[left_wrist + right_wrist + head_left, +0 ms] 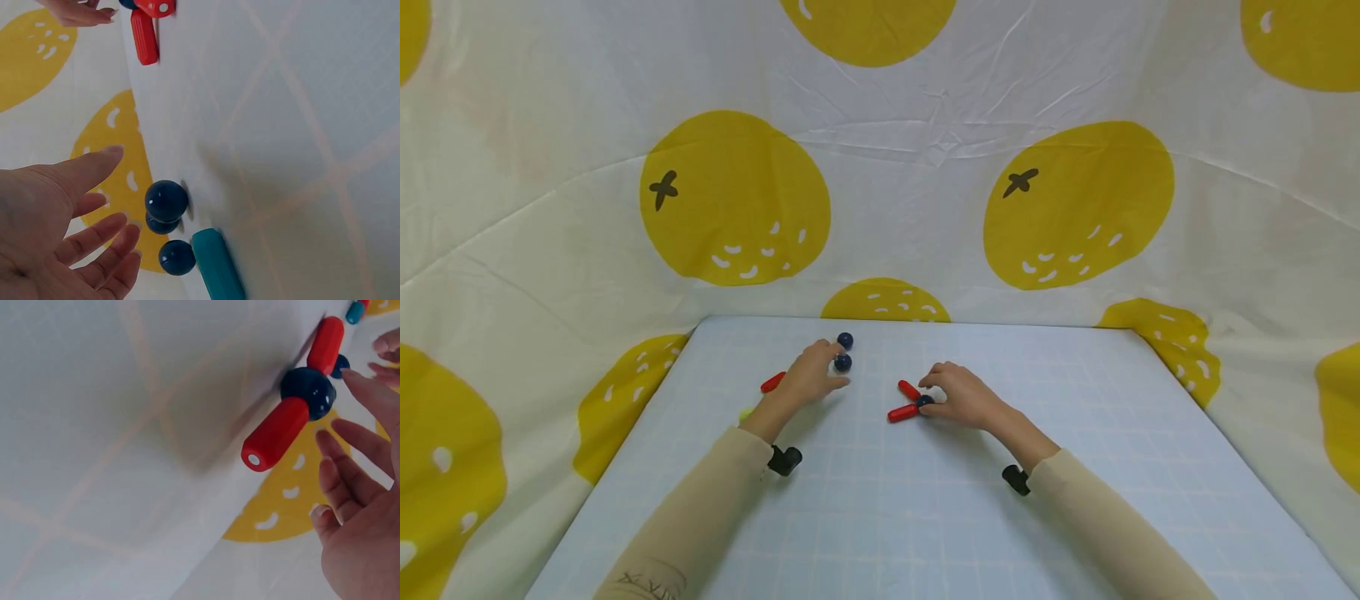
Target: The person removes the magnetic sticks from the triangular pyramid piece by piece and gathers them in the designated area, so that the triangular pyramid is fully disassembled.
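My left hand [805, 379] hovers with fingers spread beside two dark blue balls [843, 362] on the tabletop. In the left wrist view, a dark blue ball [166, 201] overlaps another behind it; a third ball [177, 257] meets the end of a teal rod [219, 267]. That palm holds nothing. My right hand [966, 397] is close by a dark blue ball [307, 394] with two red rods [275, 434] against it, forming a V in the head view. Its fingers are loosely bent around empty space; whether a fingertip touches the ball, I cannot tell.
A red rod [772, 382] and a yellow-green piece [745, 414] lie partly hidden by the left hand and wrist. The pale checked tabletop [880, 517] ends at a hanging white cloth [910, 200] printed with yellow fruit. Each wrist carries a black camera [785, 460].
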Available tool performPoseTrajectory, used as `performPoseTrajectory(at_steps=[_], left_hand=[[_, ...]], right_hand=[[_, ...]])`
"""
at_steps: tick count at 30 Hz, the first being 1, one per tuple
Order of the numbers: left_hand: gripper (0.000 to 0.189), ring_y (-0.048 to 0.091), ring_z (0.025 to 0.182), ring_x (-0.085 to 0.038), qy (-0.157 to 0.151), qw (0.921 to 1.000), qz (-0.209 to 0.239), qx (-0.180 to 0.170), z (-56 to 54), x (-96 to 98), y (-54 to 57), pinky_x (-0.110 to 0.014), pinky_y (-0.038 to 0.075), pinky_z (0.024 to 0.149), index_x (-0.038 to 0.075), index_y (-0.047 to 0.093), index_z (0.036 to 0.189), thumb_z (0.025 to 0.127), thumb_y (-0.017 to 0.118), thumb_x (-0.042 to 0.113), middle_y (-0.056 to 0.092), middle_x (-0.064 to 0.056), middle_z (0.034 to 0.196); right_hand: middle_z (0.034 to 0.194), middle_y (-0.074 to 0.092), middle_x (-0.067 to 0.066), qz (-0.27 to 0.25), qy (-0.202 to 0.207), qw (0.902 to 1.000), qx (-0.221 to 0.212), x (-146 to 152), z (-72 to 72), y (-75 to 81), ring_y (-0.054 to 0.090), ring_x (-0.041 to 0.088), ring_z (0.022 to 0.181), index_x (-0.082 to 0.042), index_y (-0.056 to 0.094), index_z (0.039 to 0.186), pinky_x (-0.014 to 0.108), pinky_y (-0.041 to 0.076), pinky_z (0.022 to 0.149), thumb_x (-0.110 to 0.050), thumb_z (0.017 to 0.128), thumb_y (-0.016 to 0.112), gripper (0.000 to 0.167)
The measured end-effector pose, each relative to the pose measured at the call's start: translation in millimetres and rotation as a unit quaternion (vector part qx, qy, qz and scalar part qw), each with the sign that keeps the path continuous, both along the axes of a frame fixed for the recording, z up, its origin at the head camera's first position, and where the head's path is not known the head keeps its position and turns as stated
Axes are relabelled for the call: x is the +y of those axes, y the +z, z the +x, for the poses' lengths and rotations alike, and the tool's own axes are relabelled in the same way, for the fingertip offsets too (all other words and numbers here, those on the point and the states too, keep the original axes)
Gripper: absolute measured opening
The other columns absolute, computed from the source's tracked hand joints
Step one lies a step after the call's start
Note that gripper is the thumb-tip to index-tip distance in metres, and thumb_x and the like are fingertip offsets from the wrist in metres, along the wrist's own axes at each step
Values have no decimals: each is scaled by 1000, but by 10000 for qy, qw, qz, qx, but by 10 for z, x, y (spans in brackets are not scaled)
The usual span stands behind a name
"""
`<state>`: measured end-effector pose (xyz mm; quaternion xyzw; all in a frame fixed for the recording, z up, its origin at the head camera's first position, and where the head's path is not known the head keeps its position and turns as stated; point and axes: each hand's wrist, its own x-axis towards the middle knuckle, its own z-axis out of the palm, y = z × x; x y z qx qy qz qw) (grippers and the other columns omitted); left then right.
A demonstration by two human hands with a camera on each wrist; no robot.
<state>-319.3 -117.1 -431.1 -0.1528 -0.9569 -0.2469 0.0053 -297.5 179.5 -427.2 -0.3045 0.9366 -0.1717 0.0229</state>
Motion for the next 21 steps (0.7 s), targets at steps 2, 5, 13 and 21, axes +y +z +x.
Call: performPoseTrajectory(at_steps=[2,5,13,21], left_hand=[[54,57,121,-33,-133,9999,-29,39,64,37,-23,-49,46,107,3,61,136,90,81,23,59,-18,133],[53,57,121,-32,-342,9994,51,-74,161,122,-77,-48,47,106,5,61,135,90,81,24,60,-16,133],[43,55,101,-19,-1069,9903,258,-846,297,434,-281,-37,51,92,11,66,127,92,79,31,62,-3,114],[33,54,91,-17,-1322,9846,454,-1046,277,686,-370,-30,49,81,10,69,121,92,79,25,61,1,97]], right_hand=[[113,69,8,-65,-134,9998,-140,26,-19,-14,62,27,107,-4,73,120,44,51,95,-25,90,80,38],[108,70,6,-209,-294,9986,-388,48,-53,-38,64,24,100,-3,74,119,39,53,88,-27,91,79,37],[87,68,0,-542,-152,9952,-799,77,-126,-136,57,14,79,-1,75,110,31,50,73,-23,92,77,29],[98,74,4,-840,-72,9924,-897,108,-135,-220,62,15,87,-1,75,111,35,54,82,-22,93,76,28]])
